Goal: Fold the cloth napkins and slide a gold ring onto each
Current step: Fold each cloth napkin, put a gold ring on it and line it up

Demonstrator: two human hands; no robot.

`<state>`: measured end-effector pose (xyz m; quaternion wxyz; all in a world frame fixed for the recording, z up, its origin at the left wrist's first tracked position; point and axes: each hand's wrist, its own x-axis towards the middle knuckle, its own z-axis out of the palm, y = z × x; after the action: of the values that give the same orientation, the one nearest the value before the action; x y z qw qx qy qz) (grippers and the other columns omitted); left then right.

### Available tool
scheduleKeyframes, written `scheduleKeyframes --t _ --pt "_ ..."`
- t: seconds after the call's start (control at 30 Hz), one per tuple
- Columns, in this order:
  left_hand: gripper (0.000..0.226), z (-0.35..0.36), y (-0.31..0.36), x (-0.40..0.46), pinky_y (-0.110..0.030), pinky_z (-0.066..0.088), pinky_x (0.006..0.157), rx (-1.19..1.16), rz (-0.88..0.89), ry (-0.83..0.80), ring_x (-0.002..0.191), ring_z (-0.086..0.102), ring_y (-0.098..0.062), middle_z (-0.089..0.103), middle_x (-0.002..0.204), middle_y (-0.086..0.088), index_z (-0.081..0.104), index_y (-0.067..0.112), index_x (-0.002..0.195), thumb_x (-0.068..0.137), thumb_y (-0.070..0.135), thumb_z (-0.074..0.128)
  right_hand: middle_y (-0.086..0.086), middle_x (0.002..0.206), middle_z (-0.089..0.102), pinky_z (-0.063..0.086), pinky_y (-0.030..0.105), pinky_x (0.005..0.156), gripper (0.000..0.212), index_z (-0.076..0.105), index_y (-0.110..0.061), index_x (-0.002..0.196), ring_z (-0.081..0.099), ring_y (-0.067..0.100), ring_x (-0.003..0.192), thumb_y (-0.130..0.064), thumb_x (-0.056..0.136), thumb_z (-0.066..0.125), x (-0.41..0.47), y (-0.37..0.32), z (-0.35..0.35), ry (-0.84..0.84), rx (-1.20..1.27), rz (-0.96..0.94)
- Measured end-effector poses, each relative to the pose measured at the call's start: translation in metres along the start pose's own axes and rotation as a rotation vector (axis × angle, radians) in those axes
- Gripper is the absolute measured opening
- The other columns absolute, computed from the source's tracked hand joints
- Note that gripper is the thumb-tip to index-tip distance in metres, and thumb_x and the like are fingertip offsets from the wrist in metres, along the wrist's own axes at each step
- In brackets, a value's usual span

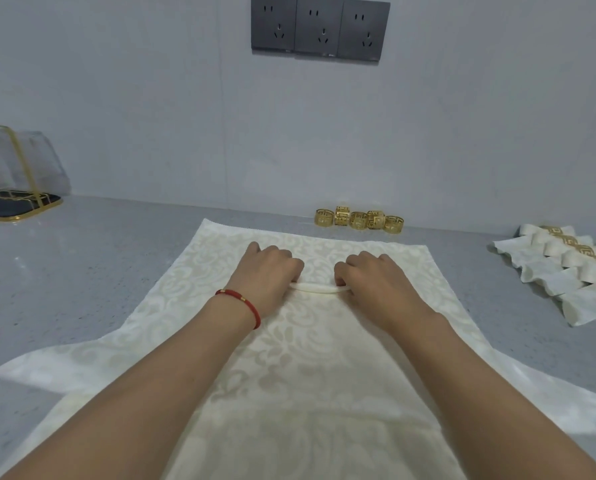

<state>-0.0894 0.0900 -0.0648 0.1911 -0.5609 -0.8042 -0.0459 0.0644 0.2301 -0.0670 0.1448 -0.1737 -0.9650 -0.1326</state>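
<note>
Far left on the grey table (pixel 81 258): a dark tray with gold rim (pixel 15 206), something clear and wrapped standing on it; contents unreadable from here.

Centre: cream damask napkin (pixel 303 344) spread flat on the table, running from my near edge out toward the wall. A second cloth layer (pixel 43 370) pokes out beneath it at the left and right sides.

My left hand (pixel 267 271), red cord bracelet (pixel 242 304) on the wrist, lies knuckles-up on the napkin's far half. Its fingers are curled under and pinching a raised ridge of the fabric. The small rolled pleat (pixel 319 289) shows between the two hands, lifted off the flat cloth.

My right hand (pixel 367 275) mirrors it just beside, fingers curled down, pinching the other end of the same pleat. Fingertips of both hands are tucked out of sight.

Behind the napkin, near the wall: five gold rings (pixel 358 220) standing in a loose row, touching or nearly so, none on a cloth.

Wall above: three dark sockets (pixel 319 27) side by side.

Far right: finished napkins (pixel 563 271), pleated, lying overlapped in a diagonal row, each with a gold ring around it.
</note>
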Motion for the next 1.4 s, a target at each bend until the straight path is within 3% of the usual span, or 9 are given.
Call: scheduleKeyframes --t 0.13,0.27,0.4,0.53,0.73,0.87,1.0,1.13,1.4 --pt "0.022 0.0 -0.004 -0.009 -0.031 0.04 0.072 -0.094 0.039 -0.082 0.088 0.059 -0.021 0.061 0.096 0.005 0.066 0.02 0.093 0.087 0.005 0.051 -0.003 0.105 0.06 0.046 0.038 0.084 0.023 0.063 -0.021 0.106 0.058 0.024 0.096 -0.008 0.092 0.05 -0.011 0.002 -0.008 -0.145 0.103 0.023" --pt "0.029 0.005 -0.012 -0.019 -0.033 0.05 0.073 -0.288 -0.041 0.001 0.086 0.06 -0.023 0.063 0.092 0.006 0.066 0.025 0.102 0.091 0.003 0.051 0.001 0.105 0.062 0.048 0.041 0.082 0.026 0.063 -0.019 0.112 0.061 0.028 0.094 -0.004 0.096 0.05 -0.019 0.003 -0.003 -0.067 0.166 0.067" --pt "0.018 0.007 -0.011 -0.02 -0.031 0.042 0.072 -0.292 -0.01 -0.062 0.089 0.05 -0.023 0.055 0.101 -0.002 0.063 0.012 0.082 0.09 0.001 0.051 -0.002 0.108 0.059 0.039 0.04 0.086 0.02 0.064 -0.02 0.095 0.052 0.024 0.101 -0.004 0.095 0.053 -0.02 0.003 0.005 -0.077 0.133 0.081" --pt "0.013 0.005 -0.01 -0.018 -0.031 0.035 0.077 -0.176 -0.042 -0.002 0.099 0.045 -0.019 0.06 0.101 0.006 0.063 0.021 0.099 0.096 0.014 0.053 -0.007 0.094 0.064 0.035 0.038 0.089 0.014 0.061 -0.022 0.097 0.055 0.021 0.094 -0.018 0.101 0.048 -0.018 0.005 -0.002 -0.004 0.097 0.077" --pt "0.028 -0.002 -0.006 -0.017 -0.03 0.024 0.074 -0.053 0.009 0.045 0.085 0.044 -0.015 0.052 0.087 0.012 0.045 0.028 0.085 0.085 0.003 0.059 -0.004 0.092 0.058 0.037 0.036 0.078 0.023 0.056 -0.022 0.097 0.053 0.022 0.087 -0.001 0.086 0.058 -0.016 0.005 0.0 -0.002 0.073 0.029" --pt "0.026 -0.01 -0.005 -0.024 -0.03 0.039 0.082 -0.19 0.02 -0.119 0.096 0.055 -0.015 0.058 0.099 0.012 0.064 0.025 0.097 0.087 0.003 0.054 -0.01 0.104 0.06 0.043 0.035 0.086 0.024 0.062 -0.027 0.105 0.056 0.018 0.098 -0.01 0.091 0.053 -0.02 0.007 -0.01 -0.136 0.174 0.051" --pt "0.022 -0.007 -0.011 -0.026 -0.036 0.055 0.077 -0.401 -0.123 -0.055 0.085 0.063 -0.016 0.062 0.082 0.014 0.073 0.023 0.09 0.088 0.005 0.06 -0.003 0.105 0.064 0.049 0.039 0.083 0.021 0.064 -0.02 0.114 0.061 0.023 0.099 -0.012 0.1 0.052 -0.027 0.009 -0.006 -0.096 0.329 0.108" --pt "0.027 -0.004 -0.011 -0.024 -0.038 0.051 0.088 -0.402 -0.176 -0.126 0.101 0.06 -0.022 0.06 0.111 0.003 0.067 0.02 0.12 0.094 0.015 0.064 0.001 0.114 0.061 0.047 0.041 0.09 0.023 0.071 -0.015 0.121 0.053 0.025 0.11 -0.013 0.101 0.058 -0.03 0.011 0.003 -0.055 0.369 0.103" --pt "0.013 -0.009 -0.008 -0.024 -0.031 0.03 0.076 -0.16 -0.085 0.022 0.086 0.046 -0.014 0.059 0.088 0.011 0.055 0.026 0.088 0.092 0.015 0.059 -0.005 0.088 0.059 0.045 0.039 0.072 0.016 0.058 -0.02 0.091 0.053 0.022 0.085 -0.005 0.088 0.057 -0.028 0.01 -0.008 0.011 0.266 0.084"
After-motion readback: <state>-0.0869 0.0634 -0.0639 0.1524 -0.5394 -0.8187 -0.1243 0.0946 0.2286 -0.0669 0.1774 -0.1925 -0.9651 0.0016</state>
